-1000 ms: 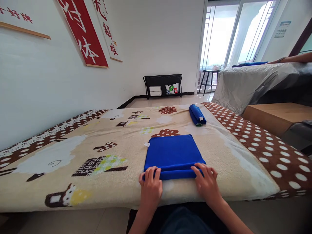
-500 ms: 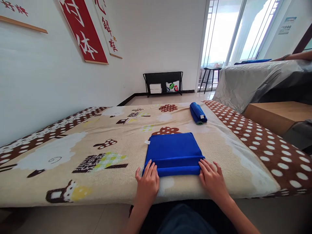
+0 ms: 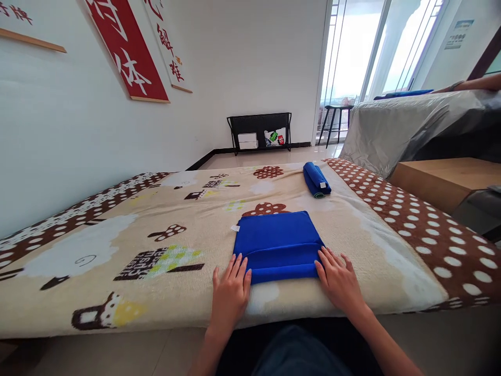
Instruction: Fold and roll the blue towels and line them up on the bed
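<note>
A folded blue cloth (image 3: 276, 230) lies on the patterned blanket (image 3: 156, 292) near its front edge, with a narrow fold along the near side and a white tag at its left edge. My left hand (image 3: 230, 295) rests on the cloth's near left corner, fingers extended and slightly apart. At the near right corner, my right hand (image 3: 340, 279) touches the cloth's edge with its fingers spread. Farther back, to the right, a rolled blue cloth (image 3: 316, 179) with a white tag lies on the blanket.
Beyond the blanket, a black rack (image 3: 259, 130) stands by the wall. A plastic-covered table (image 3: 387, 130) is at the right, with another person's forearm (image 3: 475, 83) and blue cloth (image 3: 403, 94) on top. A brown box (image 3: 438, 177) sits below it.
The near fold of the cloth has shifted and its crease looks more uneven. My left hand has moved slightly left and my right hand slightly up. The view has shifted a little.
</note>
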